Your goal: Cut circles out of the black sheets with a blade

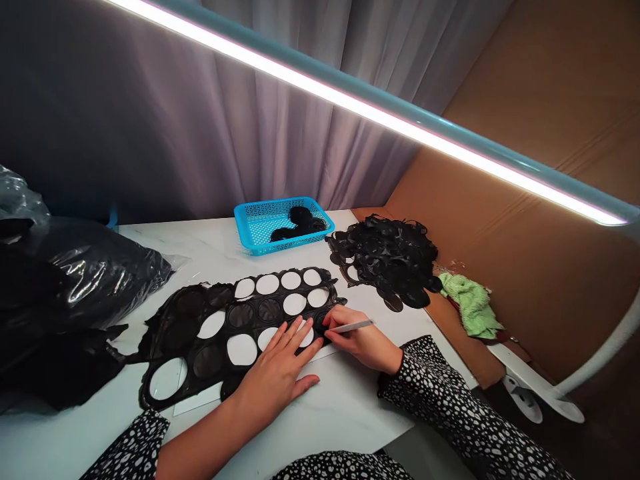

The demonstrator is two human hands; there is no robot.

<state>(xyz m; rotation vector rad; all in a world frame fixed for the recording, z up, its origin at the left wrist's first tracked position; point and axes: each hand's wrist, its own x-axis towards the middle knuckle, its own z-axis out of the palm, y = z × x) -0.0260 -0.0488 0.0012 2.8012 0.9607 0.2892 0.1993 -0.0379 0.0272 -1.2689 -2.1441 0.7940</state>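
A black sheet (256, 324) with rows of round openings lies on the white table; some openings show white, others are filled with black discs. My left hand (280, 370) rests flat on the sheet's lower edge, its fingers spread and nothing held. At the sheet's right end, my right hand (357, 335) pinches a thin, pale pointed tool (353, 327), its tip hidden at my fingertips beside a black round piece. A white strip (197, 400) shows under the sheet's lower left edge.
Behind the sheet is a blue basket (243, 230) holding black pieces. A pile of black discs (393, 257) sits at the right. Black material in clear plastic (100, 263) is on the left. A green cloth (471, 305) and lamp base (545, 390) are at the right, under a bright lamp (360, 107).
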